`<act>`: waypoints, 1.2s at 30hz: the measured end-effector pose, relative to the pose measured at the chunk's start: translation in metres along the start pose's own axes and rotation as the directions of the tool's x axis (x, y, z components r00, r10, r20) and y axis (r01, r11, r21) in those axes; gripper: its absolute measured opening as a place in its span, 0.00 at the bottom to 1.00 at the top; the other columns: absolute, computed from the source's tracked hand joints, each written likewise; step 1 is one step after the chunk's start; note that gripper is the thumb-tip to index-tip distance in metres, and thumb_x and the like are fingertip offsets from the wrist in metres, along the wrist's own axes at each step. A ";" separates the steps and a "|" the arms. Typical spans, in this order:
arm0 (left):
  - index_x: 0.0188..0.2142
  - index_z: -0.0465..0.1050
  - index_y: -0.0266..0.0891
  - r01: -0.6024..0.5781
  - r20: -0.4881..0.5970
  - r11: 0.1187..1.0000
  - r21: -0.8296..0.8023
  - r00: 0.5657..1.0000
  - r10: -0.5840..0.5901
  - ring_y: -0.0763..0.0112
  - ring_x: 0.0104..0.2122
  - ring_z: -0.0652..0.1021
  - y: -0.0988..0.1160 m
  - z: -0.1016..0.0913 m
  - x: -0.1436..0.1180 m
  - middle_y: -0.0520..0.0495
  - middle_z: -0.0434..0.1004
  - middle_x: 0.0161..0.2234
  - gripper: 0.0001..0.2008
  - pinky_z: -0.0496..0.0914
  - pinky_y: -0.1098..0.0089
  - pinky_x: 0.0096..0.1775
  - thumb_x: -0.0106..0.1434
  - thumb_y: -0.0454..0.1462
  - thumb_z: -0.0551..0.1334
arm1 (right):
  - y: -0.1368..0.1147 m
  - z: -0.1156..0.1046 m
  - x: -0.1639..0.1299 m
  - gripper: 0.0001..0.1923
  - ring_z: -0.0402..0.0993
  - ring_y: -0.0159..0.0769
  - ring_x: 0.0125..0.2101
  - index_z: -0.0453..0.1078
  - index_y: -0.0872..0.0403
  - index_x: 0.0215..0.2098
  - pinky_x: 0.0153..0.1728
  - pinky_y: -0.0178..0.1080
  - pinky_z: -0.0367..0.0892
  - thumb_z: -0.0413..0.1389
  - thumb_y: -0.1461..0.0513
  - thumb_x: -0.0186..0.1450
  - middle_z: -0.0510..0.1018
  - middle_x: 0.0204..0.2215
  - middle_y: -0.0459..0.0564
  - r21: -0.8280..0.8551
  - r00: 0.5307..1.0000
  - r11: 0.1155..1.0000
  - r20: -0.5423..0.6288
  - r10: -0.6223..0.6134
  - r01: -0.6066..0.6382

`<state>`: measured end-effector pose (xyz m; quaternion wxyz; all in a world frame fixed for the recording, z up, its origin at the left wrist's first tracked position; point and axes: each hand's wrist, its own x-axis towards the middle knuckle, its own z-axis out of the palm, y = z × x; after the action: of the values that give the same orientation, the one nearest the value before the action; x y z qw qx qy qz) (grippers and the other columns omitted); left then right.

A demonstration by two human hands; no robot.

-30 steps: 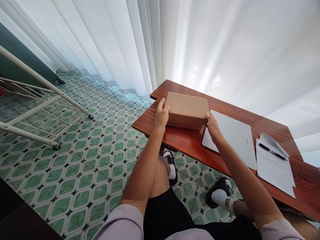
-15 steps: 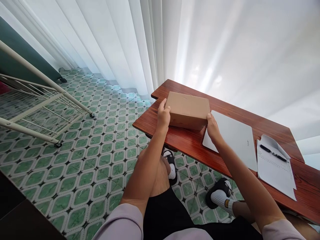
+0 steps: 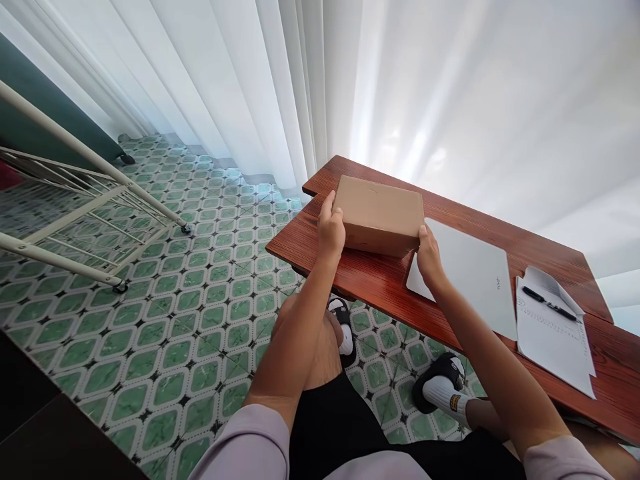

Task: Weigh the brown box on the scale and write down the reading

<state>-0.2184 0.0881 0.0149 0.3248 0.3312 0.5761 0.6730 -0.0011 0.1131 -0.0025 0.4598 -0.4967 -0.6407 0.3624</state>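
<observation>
- Head view looks down at a seated person's two bare arms reaching to a reddish wooden table (image 3: 380,293) that stands before a white curtain (image 3: 450,100).
- A plain brown cardboard box (image 3: 379,212), closed, sits near the table's left end, its right edge touching or overlapping a shut white laptop (image 3: 470,273).
- The box looks stiff-sided and probably light; its matte card should not slip. The two short ends seem the natural places to grip, as the lid could flex if pressed in the middle.
- The left hand (image 3: 331,230) is partly closed on the box's left end, thumb along the top edge, fingers hidden behind the side.
- The right hand (image 3: 429,257) presses the box's near right corner, thumb up against the side, fingers curled loosely; how firmly it grips cannot be told.
- Farther right lie paper sheets (image 3: 553,333) with a black pen (image 3: 545,303) on top.
- Below the table, green patterned floor tiles (image 3: 165,333); a white metal rack (image 3: 75,207) stands at left.
</observation>
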 end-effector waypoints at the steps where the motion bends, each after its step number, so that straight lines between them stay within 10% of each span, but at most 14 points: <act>1: 0.66 0.64 0.36 -0.006 -0.001 1.000 -0.005 1.000 0.006 0.67 0.69 0.59 0.001 0.000 -0.001 0.48 0.61 0.68 0.27 0.56 0.68 0.68 0.68 0.31 0.50 | 0.000 -0.001 0.000 0.27 0.64 0.47 0.62 0.69 0.48 0.61 0.65 0.52 0.58 0.41 0.45 0.75 0.72 0.61 0.50 0.004 1.000 1.000 0.001 -0.009 0.009; 23: 0.64 0.67 0.42 -0.282 0.192 0.951 -0.122 0.934 0.302 0.62 0.69 0.59 0.010 0.040 -0.036 0.50 0.60 0.69 0.25 0.55 0.66 0.68 0.69 0.41 0.55 | -0.001 -0.079 -0.022 0.26 0.60 0.48 0.67 0.63 0.40 0.68 0.68 0.57 0.54 0.47 0.45 0.75 0.67 0.66 0.46 0.021 0.994 0.995 -0.062 -0.092 0.094; 36: 0.68 0.62 0.48 -0.330 0.469 0.914 -0.237 0.785 0.405 0.60 0.70 0.58 -0.001 0.080 -0.066 0.52 0.59 0.69 0.27 0.54 0.62 0.70 0.71 0.44 0.56 | 0.003 -0.153 -0.052 0.29 0.62 0.53 0.65 0.63 0.43 0.68 0.66 0.58 0.57 0.51 0.44 0.73 0.69 0.64 0.49 -0.114 0.972 0.982 -0.162 -0.168 0.151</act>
<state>-0.1154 0.0791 0.0184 0.3502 0.5784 0.3444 0.6513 0.1492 0.0643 0.0313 0.5152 -0.4954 -0.6541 0.2475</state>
